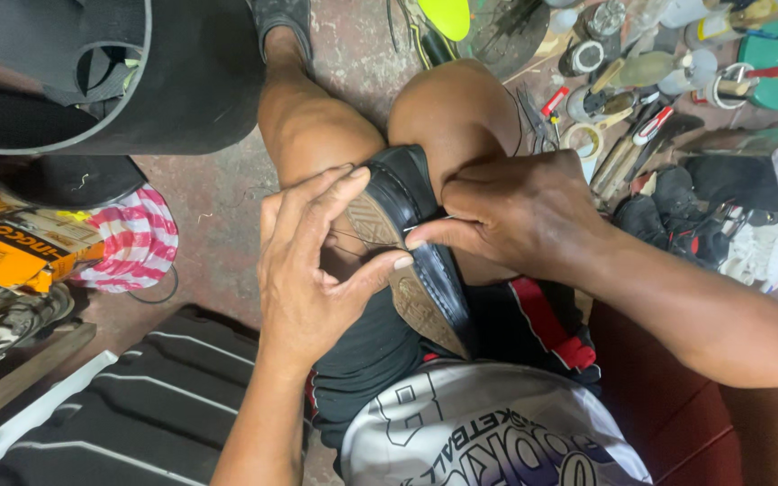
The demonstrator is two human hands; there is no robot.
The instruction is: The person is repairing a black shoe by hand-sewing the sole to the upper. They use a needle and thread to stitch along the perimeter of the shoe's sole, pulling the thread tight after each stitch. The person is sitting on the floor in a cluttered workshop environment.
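A black leather shoe [420, 243] lies sole-up across the person's lap, wedged between the bare knees, its worn tan sole [404, 270] facing the camera. The left hand [312, 270] curls around the sole side, fingers arched over the toe end and thumb pressed against the sole's edge. The right hand [506, 216] is pinched narrow at the shoe's black upper, thumb and forefinger closed on something thin, probably a needle or thread; it is too small to tell. On the concrete floor [218, 225] to the left sit a pink striped cloth [137, 236], a yellow cardboard box [6, 247] and a large black tub [92, 72]. To the right, a clutter of tools and tins [623, 99] lies near a pile of dark shoes [677, 220]
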